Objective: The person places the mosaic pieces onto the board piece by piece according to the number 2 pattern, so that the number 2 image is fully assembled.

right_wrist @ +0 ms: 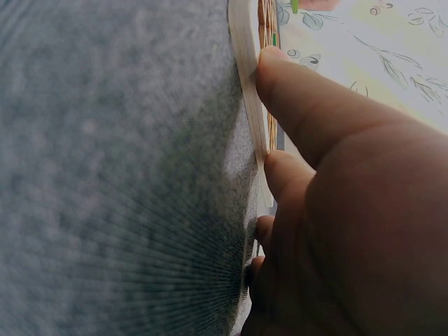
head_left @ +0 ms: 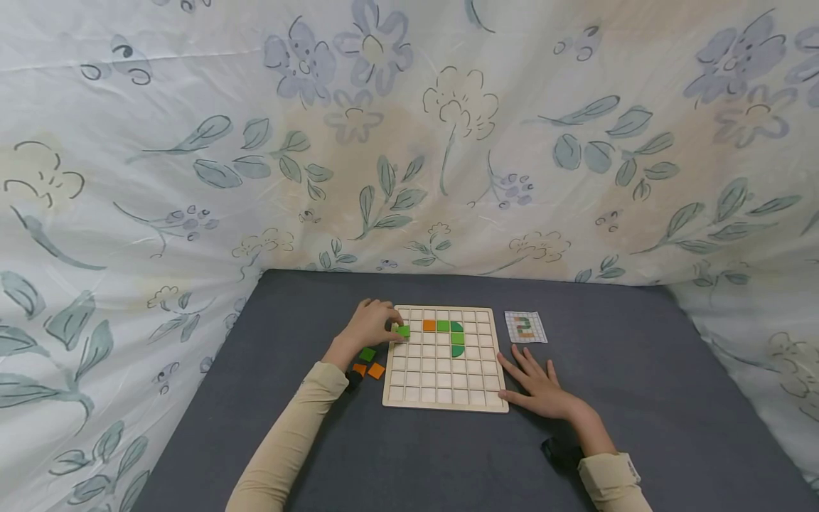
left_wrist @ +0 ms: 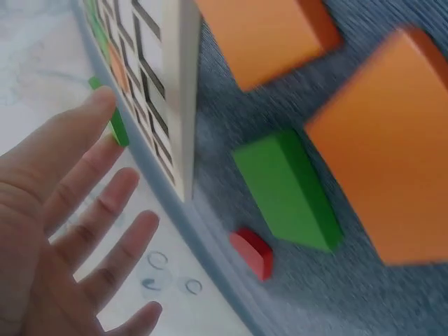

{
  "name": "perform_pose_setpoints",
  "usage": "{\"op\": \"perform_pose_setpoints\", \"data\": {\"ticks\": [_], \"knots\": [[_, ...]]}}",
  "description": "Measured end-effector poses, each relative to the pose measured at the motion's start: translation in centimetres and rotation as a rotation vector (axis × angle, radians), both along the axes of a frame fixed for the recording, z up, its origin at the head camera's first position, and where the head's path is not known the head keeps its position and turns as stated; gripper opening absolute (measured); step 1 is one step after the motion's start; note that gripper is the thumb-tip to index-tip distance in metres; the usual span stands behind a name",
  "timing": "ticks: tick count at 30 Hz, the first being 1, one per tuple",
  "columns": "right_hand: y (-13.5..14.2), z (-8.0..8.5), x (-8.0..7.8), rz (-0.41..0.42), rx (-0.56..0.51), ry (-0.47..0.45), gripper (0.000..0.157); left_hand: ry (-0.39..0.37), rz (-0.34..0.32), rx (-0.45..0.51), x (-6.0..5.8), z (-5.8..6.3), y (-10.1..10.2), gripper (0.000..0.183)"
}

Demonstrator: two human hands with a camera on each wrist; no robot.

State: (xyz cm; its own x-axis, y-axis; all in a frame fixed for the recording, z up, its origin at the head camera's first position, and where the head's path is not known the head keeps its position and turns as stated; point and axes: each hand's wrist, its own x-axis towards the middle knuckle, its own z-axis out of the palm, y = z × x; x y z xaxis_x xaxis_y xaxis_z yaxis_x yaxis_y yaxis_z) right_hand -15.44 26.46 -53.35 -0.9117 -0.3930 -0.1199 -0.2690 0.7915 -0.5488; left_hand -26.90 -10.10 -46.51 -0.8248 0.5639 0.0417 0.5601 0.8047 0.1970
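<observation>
Above the left edge of the pale gridded board [head_left: 422,395], my left hand [head_left: 371,326] pinches a green square tile [head_left: 403,331] between thumb and index finger. The left wrist view shows this same tile [left_wrist: 120,131] at the fingertips, the other fingers spread. My right hand [head_left: 540,390] lies with fingers extended, thumb and index fingertips at the board's right edge. Set in the grid are an orange square [head_left: 429,325], a green square [head_left: 443,326], a rounded green piece [head_left: 456,327], another green square [head_left: 457,338] and another rounded green piece [head_left: 457,350].
Left of the board lie a loose green tile [head_left: 367,355], two orange tiles [head_left: 376,370] and a small red piece [left_wrist: 250,253]. A printed grid card [head_left: 525,327] with a coloured figure lies right of the board. Flowered cloth [head_left: 409,156] hangs behind the dark table [head_left: 448,462].
</observation>
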Motion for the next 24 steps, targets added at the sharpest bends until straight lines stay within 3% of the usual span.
{"op": "perform_pose_setpoints", "data": {"ticks": [12,24], "knots": [[-0.4,1.1,0.5,0.001,-0.015,-0.013,0.077,0.0,-0.064,0.021,0.2,-0.2,2.2,0.025],[-0.2,0.5,0.3,0.006,-0.007,0.019,0.076,-0.019,-0.119,0.009,0.4,-0.3,4.3,0.026]]}}
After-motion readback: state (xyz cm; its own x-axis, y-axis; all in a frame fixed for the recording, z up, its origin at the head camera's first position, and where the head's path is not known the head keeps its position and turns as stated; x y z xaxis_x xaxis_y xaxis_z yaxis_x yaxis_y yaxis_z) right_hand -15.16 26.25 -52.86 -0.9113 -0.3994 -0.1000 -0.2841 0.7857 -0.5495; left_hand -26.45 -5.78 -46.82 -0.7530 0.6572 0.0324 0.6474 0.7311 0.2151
